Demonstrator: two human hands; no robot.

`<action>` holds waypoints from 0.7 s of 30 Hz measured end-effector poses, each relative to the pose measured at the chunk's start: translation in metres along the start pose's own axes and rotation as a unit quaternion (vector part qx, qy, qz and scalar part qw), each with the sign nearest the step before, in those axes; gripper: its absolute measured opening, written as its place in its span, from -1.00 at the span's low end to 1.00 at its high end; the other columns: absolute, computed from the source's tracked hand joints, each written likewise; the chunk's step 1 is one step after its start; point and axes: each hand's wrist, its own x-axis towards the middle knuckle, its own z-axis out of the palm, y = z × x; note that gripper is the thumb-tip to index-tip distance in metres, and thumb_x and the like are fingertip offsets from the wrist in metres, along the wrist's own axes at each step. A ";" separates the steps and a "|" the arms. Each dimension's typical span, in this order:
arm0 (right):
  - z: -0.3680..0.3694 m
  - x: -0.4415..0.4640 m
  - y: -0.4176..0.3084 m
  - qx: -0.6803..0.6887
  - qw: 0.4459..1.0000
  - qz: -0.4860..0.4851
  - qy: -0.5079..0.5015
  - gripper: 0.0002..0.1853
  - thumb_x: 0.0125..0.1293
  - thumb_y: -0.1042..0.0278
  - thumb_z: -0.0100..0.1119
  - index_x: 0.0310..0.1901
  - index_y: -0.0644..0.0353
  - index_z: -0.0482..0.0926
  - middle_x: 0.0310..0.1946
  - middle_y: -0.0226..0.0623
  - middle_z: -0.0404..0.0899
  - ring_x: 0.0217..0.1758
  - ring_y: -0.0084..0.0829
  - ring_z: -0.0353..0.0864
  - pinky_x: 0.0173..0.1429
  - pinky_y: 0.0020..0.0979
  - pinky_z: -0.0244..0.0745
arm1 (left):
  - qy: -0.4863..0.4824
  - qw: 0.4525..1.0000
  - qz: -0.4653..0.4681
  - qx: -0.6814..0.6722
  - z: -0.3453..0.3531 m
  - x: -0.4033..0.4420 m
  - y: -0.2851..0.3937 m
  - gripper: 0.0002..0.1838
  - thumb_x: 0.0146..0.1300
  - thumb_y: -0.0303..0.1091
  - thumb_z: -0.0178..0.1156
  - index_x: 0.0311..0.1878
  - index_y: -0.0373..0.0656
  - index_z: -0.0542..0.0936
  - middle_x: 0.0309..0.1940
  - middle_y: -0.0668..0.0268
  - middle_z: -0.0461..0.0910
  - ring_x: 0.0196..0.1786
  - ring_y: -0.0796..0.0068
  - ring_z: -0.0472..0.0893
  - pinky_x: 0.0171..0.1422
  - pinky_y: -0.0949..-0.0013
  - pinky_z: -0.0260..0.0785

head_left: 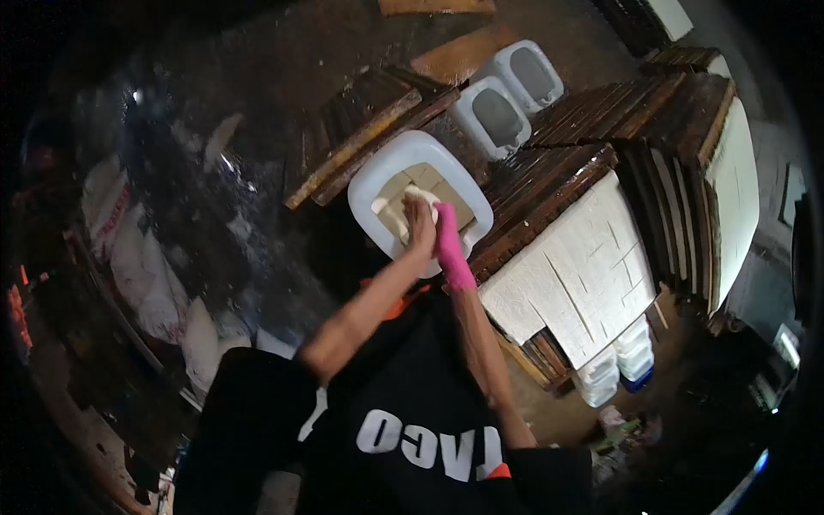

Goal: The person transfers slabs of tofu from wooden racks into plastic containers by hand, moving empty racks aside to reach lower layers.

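My bare left hand point(419, 225) and my right hand point(447, 233), in a pink glove, come together over a pale grey plastic basin point(367, 184). Between and beyond their fingers bulges a soft cream-coloured lump point(421, 196); whether it is cloth or dough-like stuff I cannot make out. Both hands press against it, with most of the fingertips hidden. Inside the basin, beige slabs point(438, 182) with straight cut lines lie under the hands. More cream-coloured material point(390, 219) hangs along the basin's left inner side.
Two similar pale tubs point(493, 120) stand beyond the basin. Stacked dark wooden boards point(549, 206) lie at the right, near a cracked white slab point(575, 266). Other boards point(360, 129) lie at the far left of the basin. White sacks point(154, 275) line the wet floor.
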 end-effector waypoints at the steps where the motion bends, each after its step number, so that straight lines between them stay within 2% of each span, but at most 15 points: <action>1: 0.013 0.001 0.001 0.050 0.996 -0.023 0.071 -0.69 0.45 0.21 -0.13 0.03 0.22 0.46 -0.14 -0.36 0.48 -0.05 -0.44 0.45 0.06 -0.35 0.39 | 0.003 0.999 0.013 0.032 -0.006 0.002 0.025 -0.22 0.44 0.19 -0.38 0.51 -0.19 -0.08 0.55 0.12 -0.23 0.58 0.12 -0.22 0.60 0.14 -0.38; 2: 0.024 -0.003 -0.009 0.097 0.984 -0.049 0.143 -0.70 0.46 0.19 -0.13 0.03 0.21 0.45 -0.11 -0.36 0.45 -0.01 -0.45 0.41 0.07 -0.36 0.38 | -0.108 0.976 0.032 0.188 -0.005 0.037 0.000 -0.28 0.43 0.13 -0.31 0.46 -0.22 0.05 0.53 0.07 -0.13 0.55 0.04 -0.10 0.58 0.07 -0.29; 3: 0.022 0.008 0.011 0.312 0.941 -0.012 0.130 -0.71 0.47 0.17 -0.13 -0.04 0.21 0.46 -0.16 -0.36 0.45 -0.04 -0.47 0.42 0.06 -0.35 0.39 | -0.222 0.911 0.057 0.342 -0.008 0.071 -0.028 -0.33 0.42 0.06 -0.25 0.42 -0.25 0.17 0.50 0.01 -0.02 0.52 -0.04 0.01 0.57 0.00 -0.19; 4: 0.026 0.012 0.010 0.513 0.847 0.024 0.139 -0.71 0.48 0.15 -0.13 -0.12 0.21 0.47 -0.21 -0.35 0.46 -0.06 -0.48 0.43 0.05 -0.35 0.40 | -0.276 0.874 0.086 0.391 -0.004 0.079 -0.025 -0.38 0.40 0.01 -0.22 0.37 -0.24 0.24 0.47 -0.01 0.04 0.49 -0.07 0.06 0.54 -0.05 -0.15; 5: 0.024 0.008 0.008 0.562 0.812 0.046 0.153 -0.71 0.48 0.15 -0.14 -0.11 0.21 0.47 -0.21 -0.35 0.46 -0.06 -0.48 0.43 0.05 -0.35 0.40 | -0.329 0.830 0.116 0.434 0.008 0.083 -0.022 -0.42 0.38 -0.05 -0.18 0.33 -0.23 0.30 0.43 -0.04 0.11 0.47 -0.11 0.10 0.52 -0.09 -0.11; 7: 0.018 -0.012 0.001 0.507 0.842 0.075 0.171 -0.70 0.48 0.16 -0.14 -0.09 0.21 0.47 -0.20 -0.35 0.47 -0.05 -0.47 0.44 0.06 -0.36 0.40 | -0.317 0.847 0.160 0.395 0.019 0.075 -0.010 -0.48 0.35 -0.11 -0.11 0.27 -0.21 0.38 0.36 -0.06 0.24 0.42 -0.15 0.19 0.48 -0.11 -0.02; 9: 0.006 -0.036 -0.001 0.411 0.888 0.099 0.180 -0.70 0.48 0.16 -0.15 -0.07 0.22 0.47 -0.19 -0.34 0.47 -0.05 -0.47 0.44 0.06 -0.36 0.40 | -0.169 0.942 0.174 0.230 0.022 0.061 -0.002 -0.51 0.32 -0.15 -0.06 0.24 -0.18 0.42 0.28 -0.06 0.36 0.36 -0.18 0.27 0.44 -0.07 0.09; 10: 0.005 -0.048 -0.009 0.370 0.904 0.105 0.184 -0.70 0.48 0.16 -0.15 -0.06 0.22 0.47 -0.18 -0.34 0.48 -0.05 -0.47 0.45 0.06 -0.36 0.40 | -0.081 0.923 0.259 0.271 0.025 0.063 -0.005 -0.57 0.28 -0.21 0.06 0.17 -0.17 0.48 0.14 -0.02 0.50 0.21 -0.17 0.44 0.33 -0.01 0.27; 11: 0.003 -0.055 -0.017 0.333 0.917 0.112 0.188 -0.70 0.48 0.17 -0.15 -0.05 0.22 0.47 -0.18 -0.34 0.48 -0.04 -0.47 0.45 0.07 -0.36 0.40 | -0.025 0.961 0.170 0.215 0.027 0.056 -0.009 -0.58 0.25 -0.25 0.10 0.16 -0.18 0.49 0.10 0.00 0.53 0.15 -0.14 0.49 0.28 0.01 0.31; 13: 0.003 -0.059 -0.033 0.254 0.941 0.117 0.192 -0.69 0.48 0.17 -0.16 -0.03 0.22 0.47 -0.17 -0.34 0.49 -0.04 -0.47 0.46 0.07 -0.37 0.40 | 0.092 0.991 -0.007 0.100 0.025 0.034 0.009 -0.60 0.21 -0.34 0.19 0.13 -0.18 0.51 0.03 0.03 0.59 0.03 -0.08 0.59 0.20 0.05 0.40; 14: 0.001 -0.057 -0.037 0.209 0.951 0.120 0.193 -0.69 0.48 0.17 -0.16 -0.03 0.22 0.47 -0.16 -0.34 0.49 -0.04 -0.47 0.46 0.07 -0.37 0.40 | 0.151 0.984 -0.094 0.002 0.024 0.029 0.017 -0.66 0.14 -0.43 0.28 0.02 -0.19 0.59 -0.07 0.05 0.64 -0.04 0.10 0.64 0.10 0.11 0.46; 17: 0.003 -0.020 -0.048 0.089 0.970 0.119 0.193 -0.68 0.49 0.18 -0.17 0.00 0.22 0.47 -0.15 -0.33 0.50 -0.03 -0.46 0.47 0.08 -0.38 0.40 | 0.049 0.916 -0.376 -0.135 0.022 0.051 -0.003 -0.73 0.13 -0.41 0.33 -0.09 -0.28 0.65 -0.17 0.07 0.68 -0.16 0.24 0.67 -0.07 0.20 0.53; 18: 0.000 0.005 -0.042 0.049 0.973 0.119 0.192 -0.68 0.49 0.18 -0.17 0.01 0.22 0.46 -0.15 -0.33 0.50 -0.03 -0.46 0.47 0.08 -0.38 0.40 | 0.037 0.924 -0.352 -0.147 0.022 0.046 -0.009 -0.67 0.09 -0.29 0.38 -0.19 -0.38 0.65 -0.21 0.01 0.68 -0.25 0.24 0.68 -0.16 0.20 0.55; 19: -0.001 0.026 -0.041 0.021 0.974 0.119 0.190 -0.68 0.49 0.18 -0.17 0.02 0.22 0.46 -0.14 -0.33 0.51 -0.03 -0.46 0.48 0.08 -0.38 0.41 | 0.026 0.932 -0.334 -0.136 0.025 0.046 -0.018 -0.66 0.09 -0.25 0.36 -0.19 -0.36 0.65 -0.19 0.00 0.68 -0.23 0.24 0.68 -0.16 0.20 0.55; 21: 0.001 0.049 -0.040 -0.013 0.975 0.113 0.192 -0.67 0.49 0.18 -0.18 0.04 0.23 0.46 -0.13 -0.33 0.51 -0.02 -0.46 0.48 0.08 -0.38 0.41 | -0.007 0.949 -0.317 -0.004 0.036 0.068 -0.045 -0.63 0.08 -0.18 0.33 -0.18 -0.32 0.66 -0.17 -0.01 0.67 -0.20 0.22 0.68 -0.14 0.19 0.55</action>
